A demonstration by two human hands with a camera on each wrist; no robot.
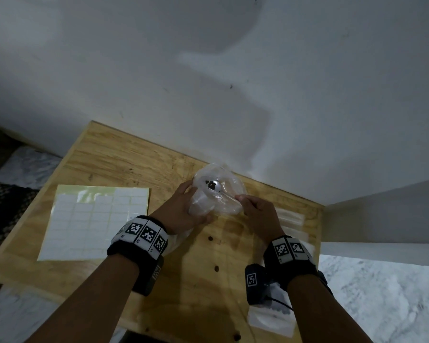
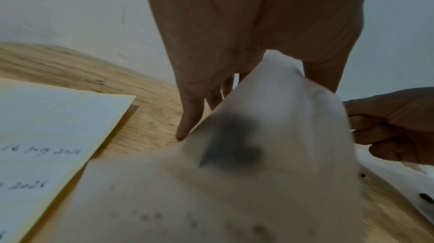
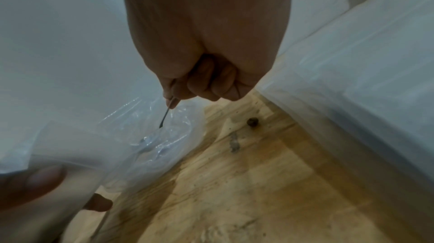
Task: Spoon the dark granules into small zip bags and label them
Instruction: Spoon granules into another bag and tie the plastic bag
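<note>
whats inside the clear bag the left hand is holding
A spoon carrying dark granules, held by the right hand. The left hand covers the clear bag's lower part.

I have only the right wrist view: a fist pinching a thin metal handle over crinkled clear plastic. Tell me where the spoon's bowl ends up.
Observer: In the head view the spoon has its bowl inside the clear plastic bag, beside a few dark granules.
Operator: Report what the other hand does; I see just a thumb.
Observer: The left hand grips the bag from its left side, holding it up off the wooden table.
Operator: Name what lies left of that hand.
Observer: A label sheet lies flat there; the left wrist view shows handwritten dates on it, one reading 16 July 2026.
</note>
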